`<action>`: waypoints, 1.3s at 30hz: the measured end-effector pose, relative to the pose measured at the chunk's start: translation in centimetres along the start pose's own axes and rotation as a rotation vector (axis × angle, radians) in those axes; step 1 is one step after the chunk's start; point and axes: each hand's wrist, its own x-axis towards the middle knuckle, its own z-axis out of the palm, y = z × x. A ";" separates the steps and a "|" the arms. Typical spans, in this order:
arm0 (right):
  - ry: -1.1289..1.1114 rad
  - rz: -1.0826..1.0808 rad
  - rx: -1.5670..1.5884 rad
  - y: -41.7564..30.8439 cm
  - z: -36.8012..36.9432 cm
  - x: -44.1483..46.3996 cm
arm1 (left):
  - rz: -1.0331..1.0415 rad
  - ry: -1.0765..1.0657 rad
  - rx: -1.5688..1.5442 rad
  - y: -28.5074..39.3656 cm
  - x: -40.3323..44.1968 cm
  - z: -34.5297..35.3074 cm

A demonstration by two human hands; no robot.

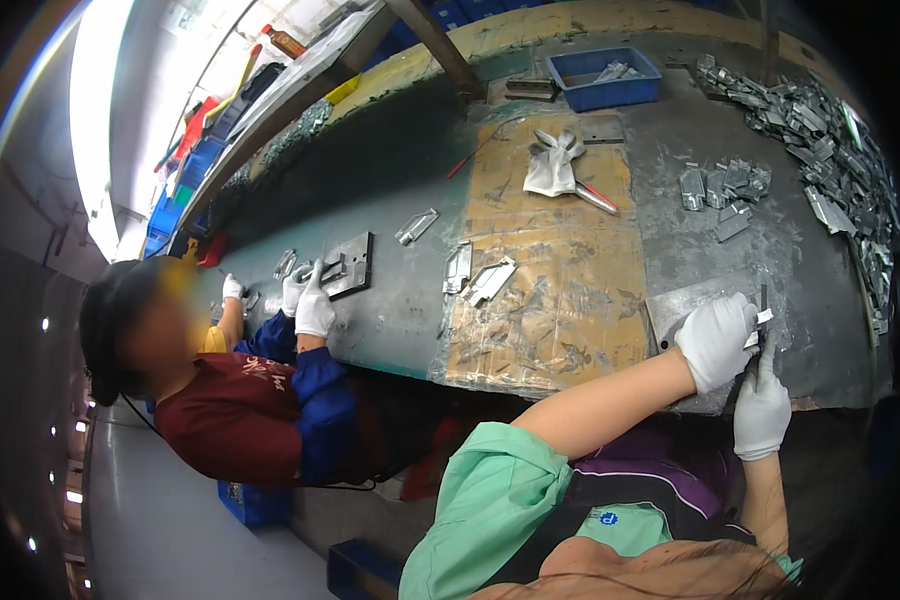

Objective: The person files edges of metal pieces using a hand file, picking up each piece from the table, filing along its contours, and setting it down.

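My left hand (pixel 718 342), in a white glove, is closed on a small shiny metal part (pixel 764 317) at the right of the bench. Below it, my right hand (pixel 762 414), also gloved, has its fingers pointing up at the same part; how it grips is partly hidden. Both hands are over a flat steel plate (pixel 670 312) near the bench's front edge. Beyond them several bent metal pieces (pixel 734 222) lie in a loose group.
A large heap of metal parts (pixel 835 150) runs along the right side. A blue bin (pixel 610 95) stands at the back. White gloves (pixel 553 165) and red-handled pliers (pixel 598 198) rest on cardboard (pixel 540 345). At left, a co-worker (pixel 240 400) handles parts by a steel block (pixel 351 264).
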 end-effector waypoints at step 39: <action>-0.410 -0.295 -0.183 -3.8 -12.6 4.4 | 0.044 -0.087 -0.035 0.0 0.0 -1.4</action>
